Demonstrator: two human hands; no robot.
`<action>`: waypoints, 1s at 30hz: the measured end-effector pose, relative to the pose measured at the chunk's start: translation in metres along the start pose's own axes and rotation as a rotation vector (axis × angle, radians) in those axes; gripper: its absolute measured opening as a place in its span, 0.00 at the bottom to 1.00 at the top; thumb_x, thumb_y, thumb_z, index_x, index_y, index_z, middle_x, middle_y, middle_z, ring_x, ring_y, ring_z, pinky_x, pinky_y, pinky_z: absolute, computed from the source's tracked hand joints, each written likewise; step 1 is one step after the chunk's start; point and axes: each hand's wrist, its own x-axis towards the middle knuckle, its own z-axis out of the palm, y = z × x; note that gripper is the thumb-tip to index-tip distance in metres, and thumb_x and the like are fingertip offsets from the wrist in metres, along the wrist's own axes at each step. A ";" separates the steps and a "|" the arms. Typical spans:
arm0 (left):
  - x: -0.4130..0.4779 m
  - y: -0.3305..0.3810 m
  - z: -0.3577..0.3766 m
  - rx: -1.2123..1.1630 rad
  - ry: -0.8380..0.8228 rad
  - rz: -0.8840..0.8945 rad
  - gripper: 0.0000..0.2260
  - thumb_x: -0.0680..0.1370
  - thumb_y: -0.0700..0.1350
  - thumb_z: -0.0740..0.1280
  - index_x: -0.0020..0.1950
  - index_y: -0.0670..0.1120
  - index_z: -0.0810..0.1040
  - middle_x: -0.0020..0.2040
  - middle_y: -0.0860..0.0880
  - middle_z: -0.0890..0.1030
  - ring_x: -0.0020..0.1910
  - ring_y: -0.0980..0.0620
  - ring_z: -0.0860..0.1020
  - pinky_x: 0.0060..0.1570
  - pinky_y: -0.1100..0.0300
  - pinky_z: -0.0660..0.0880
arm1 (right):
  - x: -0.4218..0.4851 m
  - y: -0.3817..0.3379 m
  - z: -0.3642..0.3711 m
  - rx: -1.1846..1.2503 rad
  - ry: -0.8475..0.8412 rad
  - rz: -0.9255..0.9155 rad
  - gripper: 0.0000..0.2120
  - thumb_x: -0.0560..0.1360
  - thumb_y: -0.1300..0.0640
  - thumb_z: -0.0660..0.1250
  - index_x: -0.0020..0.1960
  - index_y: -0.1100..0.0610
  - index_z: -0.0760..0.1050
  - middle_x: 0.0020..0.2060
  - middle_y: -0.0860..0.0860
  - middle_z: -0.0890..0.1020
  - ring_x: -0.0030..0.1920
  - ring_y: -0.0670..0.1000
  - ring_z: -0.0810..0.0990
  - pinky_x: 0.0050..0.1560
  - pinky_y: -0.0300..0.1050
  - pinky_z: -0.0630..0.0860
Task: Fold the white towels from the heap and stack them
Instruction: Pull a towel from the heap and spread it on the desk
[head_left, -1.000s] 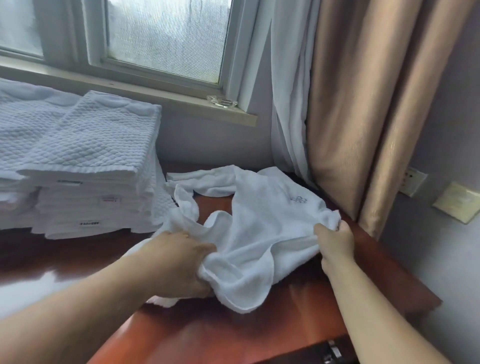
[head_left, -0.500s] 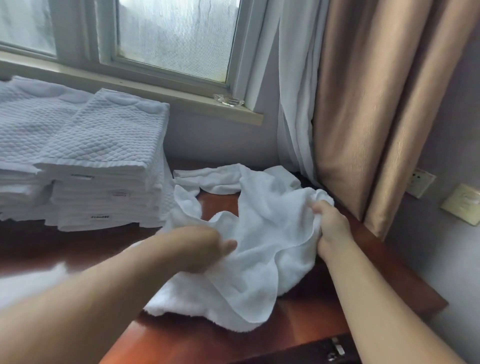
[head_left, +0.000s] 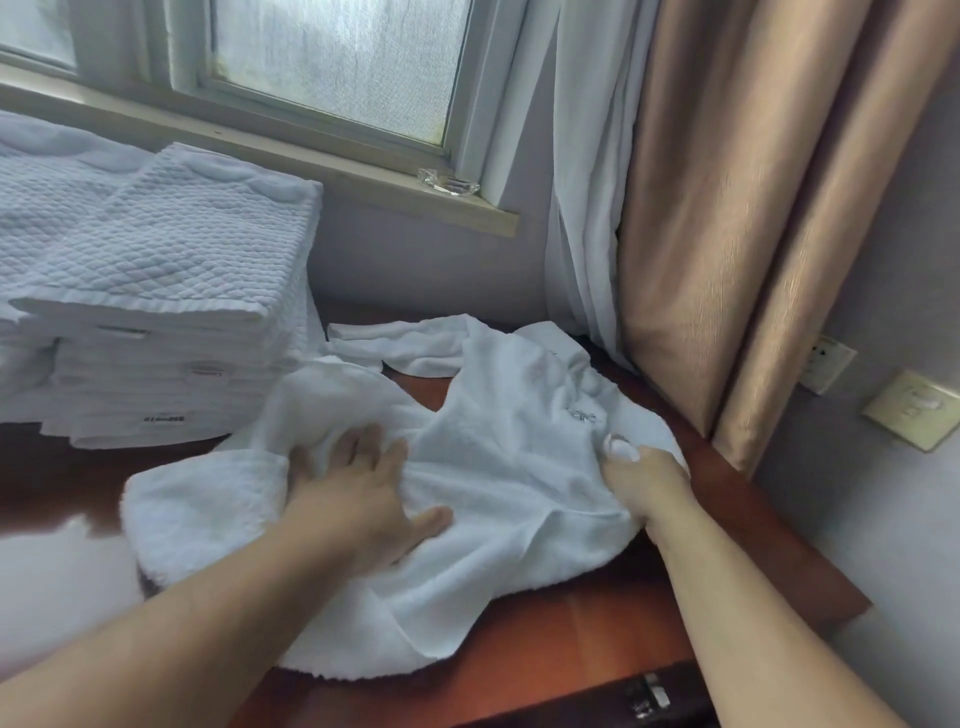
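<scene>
Near right edge of tabletop (head_left: 597, 639), right hand (head_left: 641, 478) curled tight, pinching bunched corner of white towel (head_left: 509, 467). At towel's middle, left hand (head_left: 358, 499) flat, fingers spread straight, pressing down. Towel crumpled, spread from tabletop centre toward right back corner. 2 stacks of folded towels (head_left: 171, 291) along left back edge, nearer stack just beside crumpled towel. On windowsill (head_left: 363, 171) behind, glass dish (head_left: 449, 183).

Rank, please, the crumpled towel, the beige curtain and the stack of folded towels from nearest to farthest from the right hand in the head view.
1. The crumpled towel: the right hand grips its right edge.
2. The beige curtain: hangs just behind the hand, to its right.
3. The stack of folded towels: far off to the left, beyond the left hand.
</scene>
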 end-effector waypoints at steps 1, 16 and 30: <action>0.000 -0.001 0.002 0.006 0.009 -0.018 0.48 0.66 0.80 0.45 0.81 0.57 0.41 0.82 0.51 0.40 0.80 0.49 0.38 0.72 0.31 0.37 | 0.000 0.003 0.002 -0.207 0.108 -0.017 0.21 0.76 0.42 0.66 0.57 0.59 0.77 0.58 0.58 0.81 0.54 0.59 0.79 0.54 0.50 0.77; 0.004 -0.009 0.018 0.009 0.111 0.114 0.42 0.70 0.75 0.41 0.81 0.59 0.45 0.83 0.53 0.44 0.80 0.50 0.40 0.73 0.35 0.36 | -0.017 -0.017 0.052 -0.663 0.107 -0.541 0.18 0.82 0.56 0.56 0.70 0.53 0.71 0.64 0.53 0.77 0.61 0.60 0.72 0.58 0.54 0.72; -0.006 -0.013 0.018 -0.042 0.190 0.113 0.35 0.75 0.71 0.44 0.80 0.61 0.49 0.82 0.57 0.48 0.80 0.51 0.45 0.73 0.37 0.40 | -0.018 0.010 0.007 -0.358 0.203 -0.421 0.27 0.75 0.37 0.69 0.68 0.49 0.72 0.59 0.52 0.77 0.62 0.56 0.74 0.59 0.52 0.74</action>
